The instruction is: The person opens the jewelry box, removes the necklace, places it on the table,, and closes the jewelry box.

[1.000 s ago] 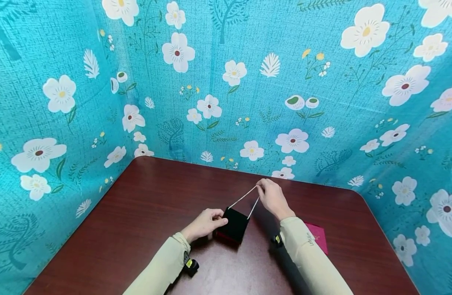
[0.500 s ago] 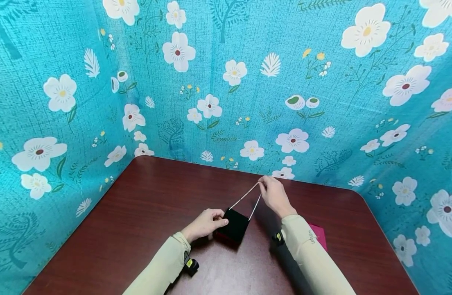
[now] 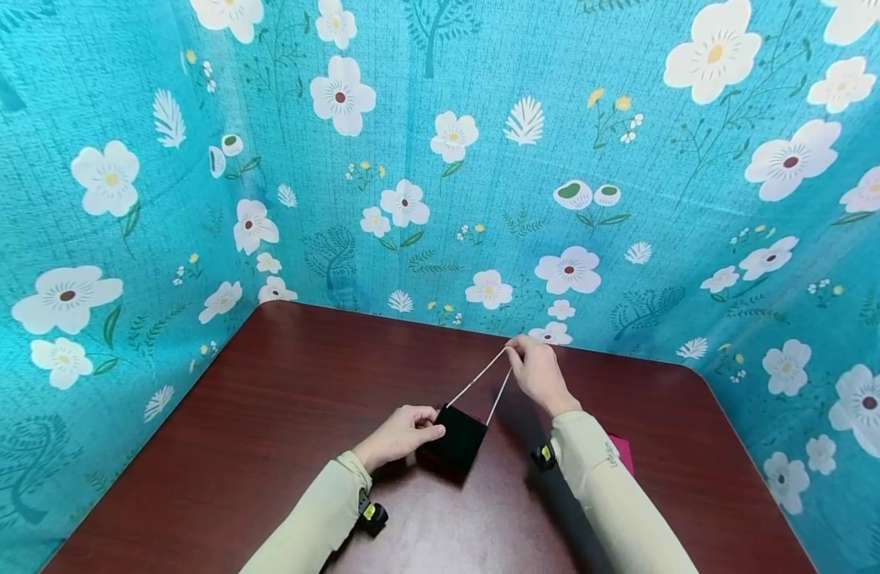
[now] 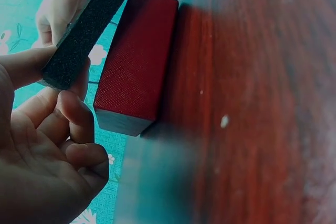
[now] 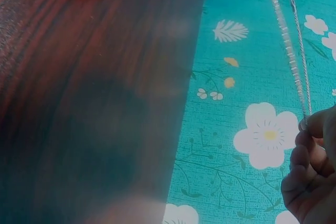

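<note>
In the head view my left hand [image 3: 400, 434] pinches the left edge of a square black pad [image 3: 463, 437], thumb on top. The left wrist view shows that pad as a thick, foam-like slab [image 4: 92, 32], tilted above a red box [image 4: 139, 51] standing on the table. Farther off and to the right, my right hand [image 3: 539, 375] pinches a thin silver necklace [image 3: 476, 381] between thumb and fingertips. Its two strands run taut from the pad's far edge up to those fingers. Up close in the right wrist view, the necklace [image 5: 289, 48] shows a beaded strand and a twisted chain.
A flat magenta item [image 3: 622, 453] lies on the right of the dark red-brown table [image 3: 325, 367], partly covered by my right sleeve. Behind the table and at both sides hangs a turquoise flowered cloth [image 3: 411, 263].
My right hand has moved a little up and away, with longer strands now showing between it and the pad. My left hand has stayed put on the pad, which has shifted slightly right.
</note>
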A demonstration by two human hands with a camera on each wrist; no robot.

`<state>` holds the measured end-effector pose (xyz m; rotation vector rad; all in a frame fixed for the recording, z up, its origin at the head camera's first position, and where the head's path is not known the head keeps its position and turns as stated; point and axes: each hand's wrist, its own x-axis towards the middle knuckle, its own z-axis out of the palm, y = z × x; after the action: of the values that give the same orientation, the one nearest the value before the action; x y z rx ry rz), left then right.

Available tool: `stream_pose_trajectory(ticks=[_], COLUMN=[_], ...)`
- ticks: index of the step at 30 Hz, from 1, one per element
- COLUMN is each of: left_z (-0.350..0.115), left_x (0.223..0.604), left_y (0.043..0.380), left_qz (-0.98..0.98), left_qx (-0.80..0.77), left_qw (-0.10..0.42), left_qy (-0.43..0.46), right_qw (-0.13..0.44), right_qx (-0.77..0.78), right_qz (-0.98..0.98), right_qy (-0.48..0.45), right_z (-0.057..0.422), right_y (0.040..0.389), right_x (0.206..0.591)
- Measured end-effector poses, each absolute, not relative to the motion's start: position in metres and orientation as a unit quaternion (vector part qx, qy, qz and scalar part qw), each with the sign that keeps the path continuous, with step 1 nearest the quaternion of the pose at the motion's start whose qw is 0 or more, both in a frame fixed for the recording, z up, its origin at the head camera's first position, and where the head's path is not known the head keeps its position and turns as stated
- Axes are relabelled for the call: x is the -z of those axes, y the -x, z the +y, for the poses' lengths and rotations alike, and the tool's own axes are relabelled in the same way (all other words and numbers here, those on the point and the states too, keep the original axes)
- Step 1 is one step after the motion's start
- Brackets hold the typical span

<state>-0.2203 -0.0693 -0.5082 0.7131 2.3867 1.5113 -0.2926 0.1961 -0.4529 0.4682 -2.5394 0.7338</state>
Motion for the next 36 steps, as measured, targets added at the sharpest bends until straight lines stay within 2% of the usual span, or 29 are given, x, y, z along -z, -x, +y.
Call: stream_pose_trajectory(ticks=[7,13,18,27,36], left_z=[-0.069,-0.072,-0.071,-0.07,-0.072], left_x=[0.51,0.508,0.508,0.51,0.509], left_y=[0.223,0.222,0.221,0.221,0.221], left_qz=[0.816,0.802,0.807,0.816,0.816], left_qx=[-0.509,-0.521,-0.517,-0.515,-0.511], left_qw=[0.115,0.094,0.104,0.12,0.109], left_qy=[-0.249,-0.276,-0.265,-0.234,-0.246], right_qw=[0.209,0.21,0.207,0.232,0.248], right_qx=[-0.269,-0.277,-0.278,-0.291,-0.296], right_qz=[-0.928,-0.925,-0.926,-0.916,-0.912], right_qy=[-0.153,-0.153,-0.15,-0.152,-0.142], right_z=[0.201,0.201,0.2,0.199,0.203], right_y=[0.293,0.293,0.292,0.29,0.292], right_x=[0.445,0.442,0.441,0.432,0.433])
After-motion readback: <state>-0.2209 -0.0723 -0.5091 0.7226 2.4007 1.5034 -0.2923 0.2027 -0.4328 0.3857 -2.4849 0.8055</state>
